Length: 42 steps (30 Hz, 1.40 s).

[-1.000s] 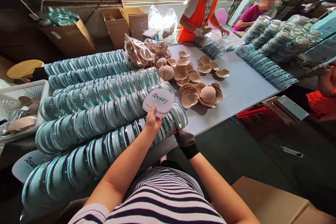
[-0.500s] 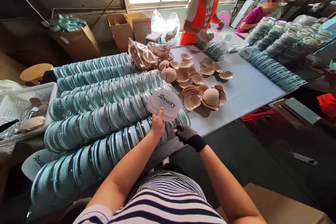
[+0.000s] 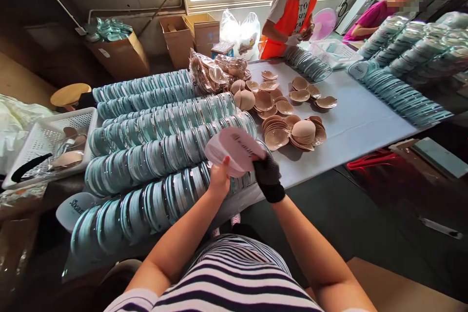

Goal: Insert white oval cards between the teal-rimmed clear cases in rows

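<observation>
My bare left hand [image 3: 219, 179] pinches a small stack of rounded white cards [image 3: 216, 152] over the table, thumb on top. The black-gloved fingers of my right hand [image 3: 268, 173] are closed on the right edge of the top card [image 3: 237, 144], which looks pinkish and blurred and carries dark lettering. Its left part still overlaps the stack. Beneath and left of my hands lie long rows of clear-wrapped, pale teal rounded pieces [image 3: 146, 156]. Beige moulded cups [image 3: 277, 137] sit in nested piles just beyond my right hand.
Bagged beige cups [image 3: 208, 75] lie at the back of the white table [image 3: 351, 126]. A white basket [image 3: 86, 122] stands at left. Across the table, a person in an orange vest [image 3: 288, 14] works near another wrapped row [image 3: 309, 64]. Cardboard boxes [image 3: 175, 41] stand below the window.
My right hand has come up from beside the stack to grip the top card's right edge, and that card has shifted. The view has swung slightly left.
</observation>
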### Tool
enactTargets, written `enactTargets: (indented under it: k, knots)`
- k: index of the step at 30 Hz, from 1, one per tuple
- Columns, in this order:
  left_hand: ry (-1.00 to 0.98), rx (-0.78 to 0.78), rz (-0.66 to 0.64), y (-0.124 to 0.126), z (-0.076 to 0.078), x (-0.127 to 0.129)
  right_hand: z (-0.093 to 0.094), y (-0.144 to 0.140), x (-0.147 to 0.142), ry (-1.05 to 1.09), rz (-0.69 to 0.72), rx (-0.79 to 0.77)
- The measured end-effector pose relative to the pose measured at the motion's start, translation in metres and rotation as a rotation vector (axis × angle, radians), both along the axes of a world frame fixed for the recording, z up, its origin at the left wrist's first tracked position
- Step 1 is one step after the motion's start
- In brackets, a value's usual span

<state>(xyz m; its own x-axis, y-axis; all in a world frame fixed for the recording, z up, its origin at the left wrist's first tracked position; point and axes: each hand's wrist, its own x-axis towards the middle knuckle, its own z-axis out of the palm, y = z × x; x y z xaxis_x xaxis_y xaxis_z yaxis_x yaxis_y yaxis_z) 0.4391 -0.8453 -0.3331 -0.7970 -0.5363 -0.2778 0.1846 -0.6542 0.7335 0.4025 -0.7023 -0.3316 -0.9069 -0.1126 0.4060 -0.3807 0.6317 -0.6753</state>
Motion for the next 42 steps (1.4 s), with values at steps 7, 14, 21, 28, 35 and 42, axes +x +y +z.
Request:
enactTargets:
  k: [7,14,21,28,35,42]
  knots:
    - [-0.049,0.237,0.041,-0.017,0.011,-0.011,-0.023,0.072,0.073,-0.166,0.088,0.227]
    - [-0.034,0.273,-0.007,-0.023,0.008,-0.010,-0.037,0.061,0.104,-0.207,0.264,0.359]
    - [-0.028,0.294,-0.020,-0.023,0.006,-0.009,-0.041,0.022,0.078,-0.348,0.249,0.535]
    - [-0.037,0.298,-0.020,-0.023,0.007,-0.009,-0.033,-0.011,0.053,-0.411,0.181,0.651]
    - [-0.030,0.289,-0.016,-0.025,0.002,-0.010,-0.052,-0.026,0.046,-0.329,0.182,0.556]
    - [-0.025,0.250,-0.014,-0.020,0.005,-0.006,-0.066,-0.032,0.041,-0.061,0.172,0.415]
